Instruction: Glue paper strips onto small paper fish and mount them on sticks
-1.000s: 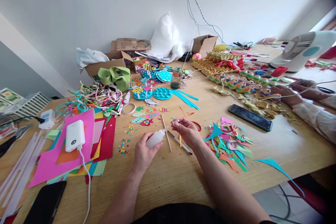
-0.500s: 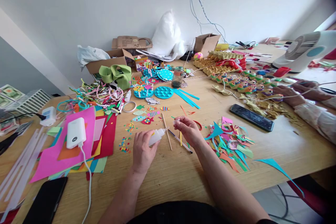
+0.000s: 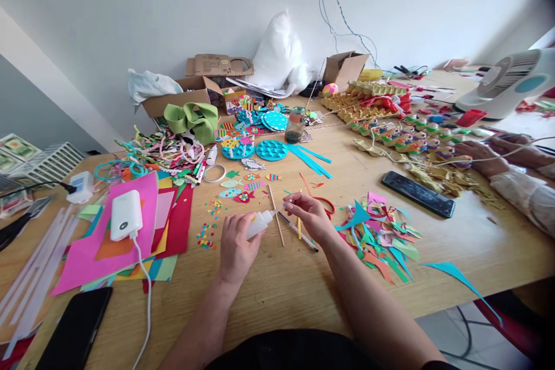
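Observation:
My left hand point(image 3: 236, 245) is wrapped round a small white glue bottle point(image 3: 260, 224), tilted with its nozzle pointing right. My right hand point(image 3: 309, 215) is pinched at the nozzle tip, holding a tiny piece too small to name. Both hands hover just above the wooden table point(image 3: 303, 283). A thin wooden stick point(image 3: 274, 215) and a pencil point(image 3: 297, 232) lie under and between them. Small painted paper fish point(image 3: 243, 196) lie just beyond.
Coloured paper scraps point(image 3: 377, 237) lie to the right, stacked coloured sheets point(image 3: 125, 237) with a white power bank point(image 3: 125, 215) to the left. A black phone point(image 3: 418, 193) lies at right, another point(image 3: 73, 329) at front left. Another person's hands point(image 3: 489, 153) work at far right beside a fan point(image 3: 507, 84).
My right hand has moved closer, so its pinched fingers now meet the bottle's nozzle. My left hand tilted the bottle slightly. The camera has shifted a little.

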Demonstrator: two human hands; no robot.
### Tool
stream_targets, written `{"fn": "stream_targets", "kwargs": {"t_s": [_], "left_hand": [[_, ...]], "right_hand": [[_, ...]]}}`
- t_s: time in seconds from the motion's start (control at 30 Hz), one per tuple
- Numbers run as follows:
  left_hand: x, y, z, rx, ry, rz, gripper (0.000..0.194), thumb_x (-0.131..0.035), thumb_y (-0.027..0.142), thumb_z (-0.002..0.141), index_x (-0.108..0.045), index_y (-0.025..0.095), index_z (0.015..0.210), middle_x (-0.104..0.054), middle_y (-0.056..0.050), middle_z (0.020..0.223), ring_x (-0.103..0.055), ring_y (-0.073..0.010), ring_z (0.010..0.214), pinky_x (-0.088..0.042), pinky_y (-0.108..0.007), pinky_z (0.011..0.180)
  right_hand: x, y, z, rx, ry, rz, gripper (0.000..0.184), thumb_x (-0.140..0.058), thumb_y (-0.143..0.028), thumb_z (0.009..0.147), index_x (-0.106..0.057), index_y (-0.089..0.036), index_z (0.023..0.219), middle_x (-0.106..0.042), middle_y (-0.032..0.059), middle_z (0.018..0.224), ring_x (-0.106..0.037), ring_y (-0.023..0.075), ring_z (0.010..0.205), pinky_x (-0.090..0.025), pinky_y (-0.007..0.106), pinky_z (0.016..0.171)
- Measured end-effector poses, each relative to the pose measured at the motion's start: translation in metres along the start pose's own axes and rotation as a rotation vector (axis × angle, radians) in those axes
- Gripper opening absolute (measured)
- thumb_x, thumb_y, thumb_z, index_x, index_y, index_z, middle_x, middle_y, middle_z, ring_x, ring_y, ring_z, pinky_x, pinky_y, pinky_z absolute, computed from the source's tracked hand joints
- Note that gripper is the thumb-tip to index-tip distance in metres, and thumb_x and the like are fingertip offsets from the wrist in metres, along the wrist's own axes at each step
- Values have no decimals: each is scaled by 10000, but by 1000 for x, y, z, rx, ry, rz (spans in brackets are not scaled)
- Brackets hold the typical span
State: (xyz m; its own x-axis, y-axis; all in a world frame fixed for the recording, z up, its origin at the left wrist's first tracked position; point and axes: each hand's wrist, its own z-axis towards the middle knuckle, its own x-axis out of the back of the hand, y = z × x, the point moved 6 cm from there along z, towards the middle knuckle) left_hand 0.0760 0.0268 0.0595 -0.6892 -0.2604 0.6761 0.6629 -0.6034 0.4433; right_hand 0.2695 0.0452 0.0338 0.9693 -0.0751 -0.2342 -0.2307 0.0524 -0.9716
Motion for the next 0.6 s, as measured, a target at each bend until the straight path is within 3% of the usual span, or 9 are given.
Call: {"fn": "stream_targets", "kwargs": {"t_s": [0.6], "left_hand": [[-2, -7, 0, 75, 29, -35, 323, -675, 301, 754, -571, 184, 1037, -652, -80, 932, -566, -233, 870, -451, -367, 792]], "right_hand": [[8, 0, 2, 7, 60, 96, 202, -754, -346, 667, -658, -203, 772, -629, 8, 828, -528, 109, 667, -436, 259, 646]]}}
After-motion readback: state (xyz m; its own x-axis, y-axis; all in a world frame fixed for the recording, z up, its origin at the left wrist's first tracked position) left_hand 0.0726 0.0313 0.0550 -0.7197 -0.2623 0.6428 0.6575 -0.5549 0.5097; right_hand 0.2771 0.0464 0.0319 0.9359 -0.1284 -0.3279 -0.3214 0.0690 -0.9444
